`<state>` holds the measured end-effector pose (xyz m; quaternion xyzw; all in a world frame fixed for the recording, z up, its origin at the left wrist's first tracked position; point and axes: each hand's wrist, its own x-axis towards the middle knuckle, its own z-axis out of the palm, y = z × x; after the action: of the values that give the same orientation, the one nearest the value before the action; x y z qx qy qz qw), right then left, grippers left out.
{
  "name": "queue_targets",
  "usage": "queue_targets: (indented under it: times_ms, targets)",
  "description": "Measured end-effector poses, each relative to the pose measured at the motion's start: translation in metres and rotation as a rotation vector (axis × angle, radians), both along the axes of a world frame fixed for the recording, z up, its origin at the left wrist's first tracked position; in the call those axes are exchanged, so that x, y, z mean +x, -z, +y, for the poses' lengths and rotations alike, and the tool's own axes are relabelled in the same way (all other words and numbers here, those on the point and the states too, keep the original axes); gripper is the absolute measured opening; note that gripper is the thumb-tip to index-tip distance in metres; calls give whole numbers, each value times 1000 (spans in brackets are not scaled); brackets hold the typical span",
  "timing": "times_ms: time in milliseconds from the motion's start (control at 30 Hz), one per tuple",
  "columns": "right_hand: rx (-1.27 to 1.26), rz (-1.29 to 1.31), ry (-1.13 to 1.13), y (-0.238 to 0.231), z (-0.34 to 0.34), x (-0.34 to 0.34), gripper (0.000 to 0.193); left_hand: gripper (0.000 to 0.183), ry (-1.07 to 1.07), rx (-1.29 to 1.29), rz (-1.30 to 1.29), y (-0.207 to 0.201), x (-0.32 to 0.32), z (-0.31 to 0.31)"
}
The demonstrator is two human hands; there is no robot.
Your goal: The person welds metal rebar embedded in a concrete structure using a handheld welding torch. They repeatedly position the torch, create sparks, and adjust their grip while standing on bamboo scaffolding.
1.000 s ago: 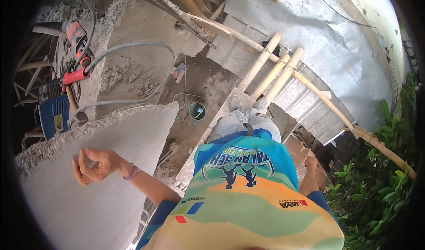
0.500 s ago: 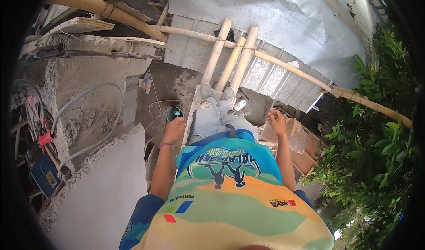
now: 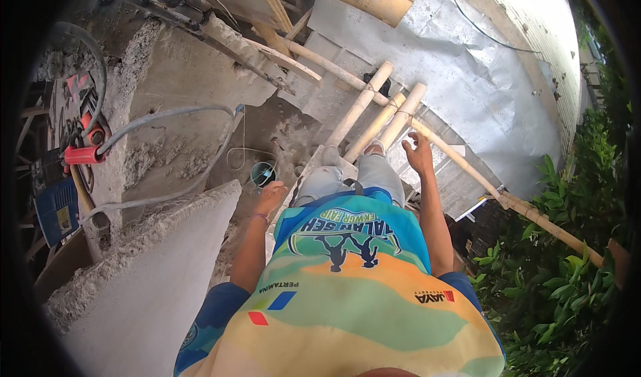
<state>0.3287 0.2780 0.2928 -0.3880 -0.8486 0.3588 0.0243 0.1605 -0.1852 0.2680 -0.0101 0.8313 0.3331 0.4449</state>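
My left hand (image 3: 272,197) hangs beside my left thigh, its fingers loosely bent and with nothing visible in them. A dark green bucket (image 3: 263,174) stands below, just beyond that hand. My right hand (image 3: 419,155) is held out in front of my right leg, empty, with thumb and fingers apart. Ahead of it, bamboo poles (image 3: 406,113) are lashed to a crosswise bamboo rail (image 3: 461,160). Under my feet runs a narrow, pale plank (image 3: 312,164), which is partly covered by my legs.
To my left stand a rough concrete wall (image 3: 180,76) and a broken-edged slab (image 3: 167,263). A grey hose (image 3: 160,116) and a red tool (image 3: 83,154) hang there. Metal sheeting (image 3: 461,50) lies ahead at a lower level. Leafy branches (image 3: 554,283) crowd the right side.
My view has turned left and moved forward along the plank. One foot has stepped ahead. My right hand has risen forward toward the bamboo, its fingers loosening; my left stays low.
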Motion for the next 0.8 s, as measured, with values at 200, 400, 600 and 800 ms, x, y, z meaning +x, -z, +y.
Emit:
queue_targets:
  times_ms: [200, 400, 600, 800]
  targets:
    - [409, 422, -22, -112, 84, -234, 43, 50, 75, 74, -66, -30, -17, 73]
    - [801, 376, -294, -104, 138, -347, 59, 54, -25, -75, -89, 9, 37, 87]
    - [695, 261, -436, -105, 152, -350, 69, 59, -527, 156, -567, -14, 128, 168]
    - [495, 134, -615, -137, 178, -366, 87, 62, -1050, 299, -479, -50, 122, 288]
